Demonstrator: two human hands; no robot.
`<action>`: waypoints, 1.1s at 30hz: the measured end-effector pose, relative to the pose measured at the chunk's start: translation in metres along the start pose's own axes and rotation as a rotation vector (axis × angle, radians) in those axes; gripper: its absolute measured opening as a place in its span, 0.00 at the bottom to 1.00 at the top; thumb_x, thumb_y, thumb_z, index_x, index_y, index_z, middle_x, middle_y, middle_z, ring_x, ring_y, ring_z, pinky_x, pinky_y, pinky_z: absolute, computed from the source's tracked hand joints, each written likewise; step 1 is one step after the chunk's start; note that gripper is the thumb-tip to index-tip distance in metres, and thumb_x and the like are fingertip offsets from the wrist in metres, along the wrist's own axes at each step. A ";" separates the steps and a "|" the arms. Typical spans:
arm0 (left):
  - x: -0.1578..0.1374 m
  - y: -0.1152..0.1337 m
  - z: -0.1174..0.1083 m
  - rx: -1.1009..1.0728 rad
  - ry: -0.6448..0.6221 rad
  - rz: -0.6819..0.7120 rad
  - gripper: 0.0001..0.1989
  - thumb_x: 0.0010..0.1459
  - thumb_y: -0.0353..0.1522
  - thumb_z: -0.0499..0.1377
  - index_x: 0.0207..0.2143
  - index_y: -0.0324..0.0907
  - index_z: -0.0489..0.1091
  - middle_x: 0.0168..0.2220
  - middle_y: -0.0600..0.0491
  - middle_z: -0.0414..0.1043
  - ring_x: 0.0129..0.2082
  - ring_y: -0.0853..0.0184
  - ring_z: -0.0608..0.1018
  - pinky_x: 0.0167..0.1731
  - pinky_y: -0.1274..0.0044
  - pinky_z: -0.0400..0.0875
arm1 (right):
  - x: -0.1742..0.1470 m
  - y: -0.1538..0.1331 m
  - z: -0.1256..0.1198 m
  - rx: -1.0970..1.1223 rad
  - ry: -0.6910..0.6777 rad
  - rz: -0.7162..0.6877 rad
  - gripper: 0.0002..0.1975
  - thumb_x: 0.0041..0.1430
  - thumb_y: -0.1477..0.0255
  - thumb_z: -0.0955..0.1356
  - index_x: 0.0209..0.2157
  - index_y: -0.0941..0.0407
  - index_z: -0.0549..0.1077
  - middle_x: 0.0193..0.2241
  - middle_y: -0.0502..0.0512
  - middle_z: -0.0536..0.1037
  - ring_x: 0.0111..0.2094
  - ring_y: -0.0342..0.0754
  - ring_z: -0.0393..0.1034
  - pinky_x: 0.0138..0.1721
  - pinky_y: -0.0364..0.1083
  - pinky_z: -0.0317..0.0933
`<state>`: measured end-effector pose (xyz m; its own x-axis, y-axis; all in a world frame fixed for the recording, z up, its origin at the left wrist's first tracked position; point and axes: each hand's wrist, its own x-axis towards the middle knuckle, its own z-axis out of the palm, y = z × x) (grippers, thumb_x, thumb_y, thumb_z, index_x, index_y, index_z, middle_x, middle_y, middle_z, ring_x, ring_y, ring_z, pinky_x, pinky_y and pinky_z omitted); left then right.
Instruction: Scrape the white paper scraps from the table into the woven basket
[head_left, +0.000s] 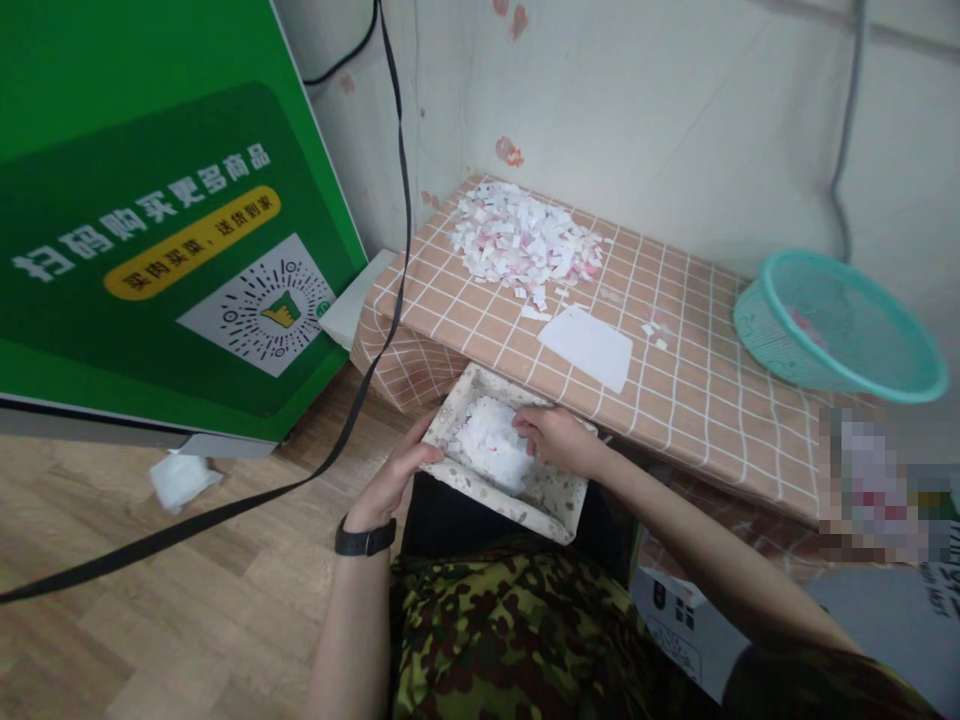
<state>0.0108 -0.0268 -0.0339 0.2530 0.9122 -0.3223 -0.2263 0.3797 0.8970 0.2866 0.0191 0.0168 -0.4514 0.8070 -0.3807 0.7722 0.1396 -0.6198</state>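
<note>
A shallow patterned box [480,495] rests at my lap, tilted, against the table's front edge. My left hand [397,470] is closed on its left side, the thumb over the rim. White paper scraps [487,440] lie heaped inside the box. My right hand [559,437] reaches in over the box's far right side, its fingers curled in at the scraps; the fingertips are partly hidden. Beyond the box, a large heap of torn paper [525,240], white with some pink, covers the table's back left. Between heap and box lies a flat white sheet [589,348].
The table wears a brown checked cloth [675,420]. A turquoise plastic basket [772,345] stands at its right end. Left is a green panel [150,330] with a code; a black strap [352,425] hangs across. A white bag [182,480] lies on the floor.
</note>
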 end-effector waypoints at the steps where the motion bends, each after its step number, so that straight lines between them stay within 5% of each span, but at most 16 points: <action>1: 0.000 0.000 0.000 -0.001 0.001 -0.004 0.34 0.50 0.32 0.61 0.62 0.45 0.67 0.62 0.50 0.71 0.62 0.44 0.67 0.59 0.60 0.59 | -0.001 -0.001 -0.002 -0.007 0.002 -0.009 0.12 0.65 0.78 0.60 0.35 0.58 0.74 0.24 0.51 0.76 0.23 0.43 0.68 0.28 0.41 0.57; 13: 0.000 -0.002 -0.002 -0.051 -0.019 0.033 0.34 0.48 0.29 0.59 0.61 0.44 0.69 0.62 0.51 0.72 0.65 0.46 0.65 0.62 0.60 0.55 | -0.029 0.000 -0.007 -0.482 0.087 -0.116 0.12 0.63 0.83 0.62 0.33 0.59 0.76 0.31 0.59 0.80 0.35 0.49 0.74 0.38 0.44 0.61; 18: -0.001 -0.011 -0.011 -0.148 0.029 -0.016 0.37 0.43 0.27 0.59 0.60 0.42 0.70 0.59 0.50 0.75 0.63 0.45 0.67 0.62 0.60 0.57 | -0.050 -0.010 -0.010 -0.422 0.223 -0.222 0.13 0.66 0.80 0.61 0.42 0.58 0.76 0.38 0.59 0.81 0.41 0.50 0.76 0.42 0.44 0.64; 22: -0.001 -0.016 -0.016 -0.203 0.049 -0.053 0.37 0.41 0.27 0.58 0.59 0.40 0.71 0.55 0.49 0.77 0.61 0.45 0.70 0.61 0.60 0.59 | -0.061 -0.017 -0.012 -0.397 0.307 -0.165 0.14 0.66 0.80 0.60 0.47 0.58 0.74 0.40 0.59 0.81 0.41 0.49 0.76 0.41 0.43 0.65; 29: -0.003 -0.009 -0.012 -0.110 0.027 -0.022 0.37 0.43 0.27 0.58 0.60 0.44 0.71 0.58 0.51 0.75 0.64 0.46 0.66 0.63 0.60 0.56 | -0.053 -0.024 -0.008 -0.645 0.141 0.007 0.11 0.63 0.83 0.61 0.37 0.58 0.73 0.34 0.60 0.80 0.37 0.51 0.78 0.38 0.44 0.66; 33: -0.004 -0.007 -0.011 -0.103 0.015 -0.018 0.38 0.43 0.27 0.58 0.61 0.44 0.69 0.59 0.51 0.74 0.65 0.45 0.65 0.64 0.59 0.54 | -0.038 -0.027 0.005 -0.732 0.051 0.087 0.11 0.65 0.80 0.62 0.45 0.62 0.72 0.37 0.66 0.80 0.39 0.54 0.79 0.39 0.46 0.69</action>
<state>0.0013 -0.0312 -0.0420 0.2444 0.9070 -0.3431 -0.3176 0.4091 0.8554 0.2808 -0.0180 0.0441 -0.3671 0.8559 -0.3641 0.9130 0.4064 0.0347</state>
